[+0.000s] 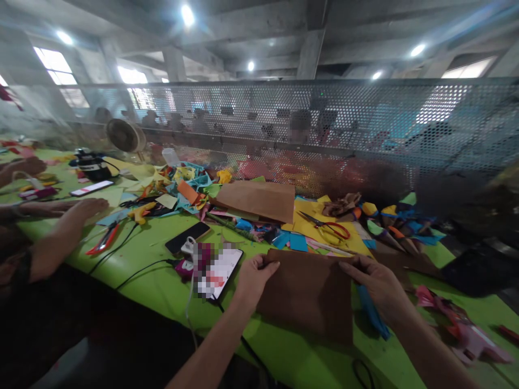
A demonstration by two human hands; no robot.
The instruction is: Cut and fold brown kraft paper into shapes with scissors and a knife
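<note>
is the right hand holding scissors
No, the right hand grips an upper corner of a brown sheet, while scissors lie on yellow paper beyond it.

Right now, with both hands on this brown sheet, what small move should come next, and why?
I'd probably lay the brown sheet flat on the green table, clear of the blue piece: the left hand and right hand grip its far corners, and that piece lies near its right edge.
</note>
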